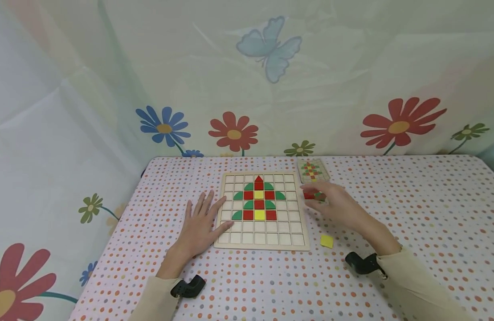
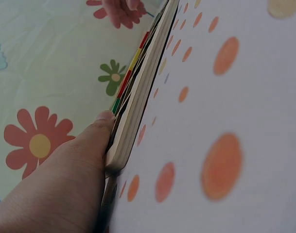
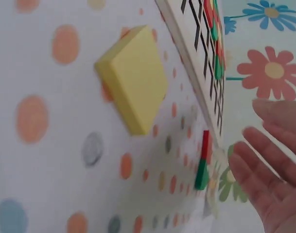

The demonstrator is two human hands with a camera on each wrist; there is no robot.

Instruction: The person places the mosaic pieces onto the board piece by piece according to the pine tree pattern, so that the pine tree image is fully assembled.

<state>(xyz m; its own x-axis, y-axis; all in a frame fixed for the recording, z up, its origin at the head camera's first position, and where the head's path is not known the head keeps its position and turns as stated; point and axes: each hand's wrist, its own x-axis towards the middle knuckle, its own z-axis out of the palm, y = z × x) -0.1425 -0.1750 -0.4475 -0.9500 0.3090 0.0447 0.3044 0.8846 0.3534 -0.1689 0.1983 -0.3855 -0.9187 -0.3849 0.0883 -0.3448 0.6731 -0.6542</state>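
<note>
A square wooden grid board (image 1: 266, 239) lies on the table. Red, yellow and green pieces in its cells form a tree-like shape with a red triangle (image 1: 259, 179) on top. My left hand (image 1: 196, 228) rests with spread fingers at the board's left edge, thumb (image 2: 96, 131) over its rim. Just right of the board, my right hand (image 1: 336, 205) is poised over a red piece (image 1: 308, 195) and a green piece (image 1: 320, 196). In the right wrist view its relaxed fingers hold nothing, and both pieces lie on the table beyond them. A yellow square tile (image 3: 138, 80) sits nearer the body.
Behind the right hand, a pattern card (image 1: 313, 171) showing a similar tree lies by the board's far right corner. A dotted cloth (image 1: 263, 285) covers the table. At the back hangs a curtain (image 1: 182, 67) with flowers and a butterfly.
</note>
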